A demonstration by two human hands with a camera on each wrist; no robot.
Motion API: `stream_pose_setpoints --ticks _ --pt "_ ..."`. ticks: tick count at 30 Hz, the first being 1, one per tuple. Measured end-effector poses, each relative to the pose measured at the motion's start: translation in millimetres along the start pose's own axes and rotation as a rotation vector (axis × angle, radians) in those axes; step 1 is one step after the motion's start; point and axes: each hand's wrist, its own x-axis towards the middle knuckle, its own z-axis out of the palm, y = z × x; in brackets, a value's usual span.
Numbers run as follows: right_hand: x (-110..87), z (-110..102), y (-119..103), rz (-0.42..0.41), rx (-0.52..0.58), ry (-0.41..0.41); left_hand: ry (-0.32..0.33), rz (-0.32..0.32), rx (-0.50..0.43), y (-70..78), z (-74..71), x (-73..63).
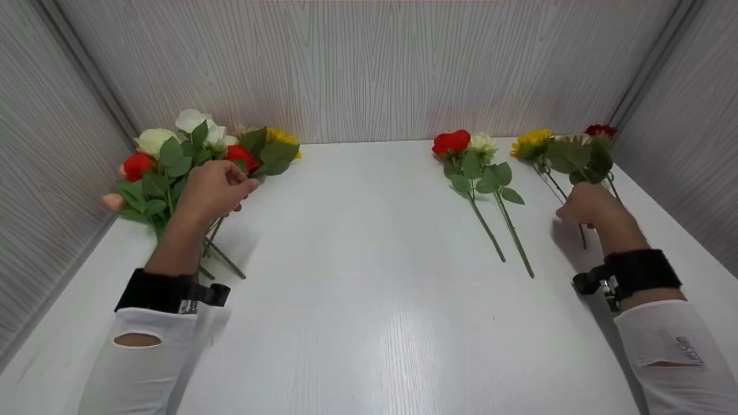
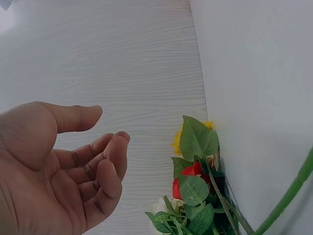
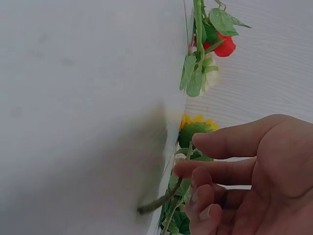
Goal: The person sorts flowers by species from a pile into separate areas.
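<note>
My left hand hovers over the pile of artificial flowers at the left, its fingers loosely bent. A gap shows between thumb and fingertips in the left wrist view, with nothing held. Around it lie white roses, a red flower and a sunflower. My right hand is at the stems of the right-hand group, by a sunflower and a dark red flower. In the right wrist view, a stem passes behind the index finger; thumb and index stand apart. Contact is unclear.
A red rose and a pale flower lie side by side on the white table, stems toward me. Wood-grain panels rise at the back and both sides. Several stems stick out below the left pile.
</note>
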Motion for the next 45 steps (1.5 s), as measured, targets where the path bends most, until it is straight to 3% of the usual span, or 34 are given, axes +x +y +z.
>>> stream_pose_setpoints --ticks 6,12,17,22,28,31,34,45 --pt "0.9 -1 1 0.03 -0.009 0.004 -0.017 -0.029 0.129 -12.7 -11.4 2.3" --pt "2.5 0 -5 0.024 -0.015 0.009 0.022 -0.037 0.241 -32.6 -20.2 4.9" --pt "2.2 1 -9 -0.022 0.013 0.043 -0.062 -0.087 0.275 -44.6 -17.9 8.6" --pt "3.8 4 -16 -0.076 0.166 0.124 -0.112 -0.142 0.297 -57.0 -16.3 12.2" --pt "1.5 5 -31 -0.072 0.387 0.134 -0.18 -0.148 0.389 -72.0 -10.7 15.0" --pt "-1.0 5 -36 -0.08 0.425 0.135 -0.175 -0.144 0.388 -74.8 -7.9 15.5" --pt "-3.0 5 -40 -0.092 0.442 0.137 -0.131 -0.145 0.335 -73.4 -9.0 15.6" --pt "-6.7 3 -46 -0.117 0.469 0.137 -0.008 -0.071 0.186 -48.5 -10.7 14.0"
